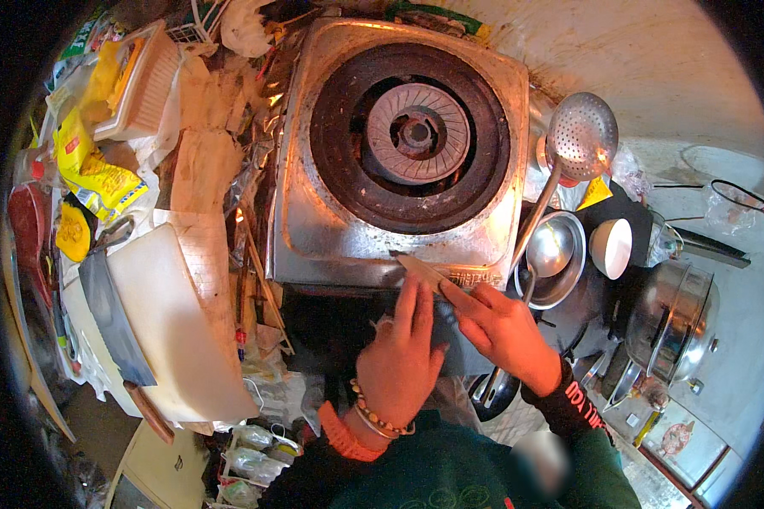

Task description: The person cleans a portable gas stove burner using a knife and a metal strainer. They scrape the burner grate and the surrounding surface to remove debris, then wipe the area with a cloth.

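At the front edge of a stainless steel gas stove (pixel 331 245), my right hand (pixel 503 324) grips a thin, flat, tan piece (pixel 422 273), whose material I cannot tell. It slants up to the left and ends in a dark tip over the steel. The extended fingers of my left hand (pixel 402 356) touch or lie just under its lower side; whether they pinch it is hidden. Beyond both hands is the round burner (pixel 418 130) inside a dark ring, with no pan on it.
A cleaver (pixel 118 318) lies on a white cutting board (pixel 191 331) at left. A yellow packet (pixel 95 168) and a plastic basket (pixel 143 83) stand behind. At right are a perforated skimmer (pixel 582 137), a metal bowl with a ladle (pixel 551 254), a white bowl (pixel 611 248) and a lidded pot (pixel 672 324).
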A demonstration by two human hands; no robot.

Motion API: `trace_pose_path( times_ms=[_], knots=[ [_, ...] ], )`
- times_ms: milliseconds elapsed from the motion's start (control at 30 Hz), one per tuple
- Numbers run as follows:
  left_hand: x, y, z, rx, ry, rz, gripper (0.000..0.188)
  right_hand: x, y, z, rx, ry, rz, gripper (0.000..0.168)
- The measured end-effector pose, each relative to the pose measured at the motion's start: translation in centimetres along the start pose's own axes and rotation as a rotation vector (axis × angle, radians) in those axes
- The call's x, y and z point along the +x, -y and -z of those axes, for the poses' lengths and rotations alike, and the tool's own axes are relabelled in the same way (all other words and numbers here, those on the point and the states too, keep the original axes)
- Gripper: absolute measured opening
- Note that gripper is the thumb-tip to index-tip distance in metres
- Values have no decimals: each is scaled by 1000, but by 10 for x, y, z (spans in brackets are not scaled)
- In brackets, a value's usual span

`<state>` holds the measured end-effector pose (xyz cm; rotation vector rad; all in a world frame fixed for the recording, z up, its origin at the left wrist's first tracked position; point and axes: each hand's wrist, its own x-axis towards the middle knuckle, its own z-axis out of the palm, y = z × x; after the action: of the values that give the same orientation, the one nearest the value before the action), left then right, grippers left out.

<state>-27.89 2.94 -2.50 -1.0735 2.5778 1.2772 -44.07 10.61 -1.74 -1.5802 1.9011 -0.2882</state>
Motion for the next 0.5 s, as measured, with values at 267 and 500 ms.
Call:
trace_pose_path(
  times_ms=[267,500],
  knots=[
    [7,-14,-8,34,82,4,79,-16,-13,5,-1,-37,-40,46],
    [12,-21,-15,54,-6,-55,78,-12,-24,30,3,79,-53,48]
  ],
)
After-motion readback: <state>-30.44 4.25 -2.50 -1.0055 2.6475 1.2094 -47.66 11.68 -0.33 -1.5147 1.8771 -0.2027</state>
